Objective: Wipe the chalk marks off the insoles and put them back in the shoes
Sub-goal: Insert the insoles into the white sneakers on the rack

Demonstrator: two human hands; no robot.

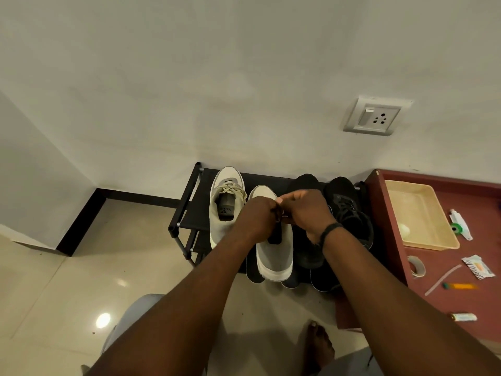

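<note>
Two white shoes stand on a black rack (pixel 187 213). The left white shoe (pixel 227 196) has a dark insole with a label inside it. Both hands meet over the mouth of the right white shoe (pixel 274 256). My left hand (pixel 257 218) curls its fingers round the shoe's tongue and laces. My right hand (pixel 306 213) pinches a white lace end there. A dark insole (pixel 275 236) shows in the shoe's opening below my fingers. Several more dark insoles (pixel 254 274) poke out from under the shoes at the rack's front edge.
Two black shoes (pixel 349 210) stand on the rack to the right. A red table (pixel 385 240) beside it carries a beige tray (pixel 423 213), a tape roll (pixel 417 265), a packet and small tubes. A wall socket (pixel 375 116) is above. My bare foot (pixel 318 346) rests on the tiled floor.
</note>
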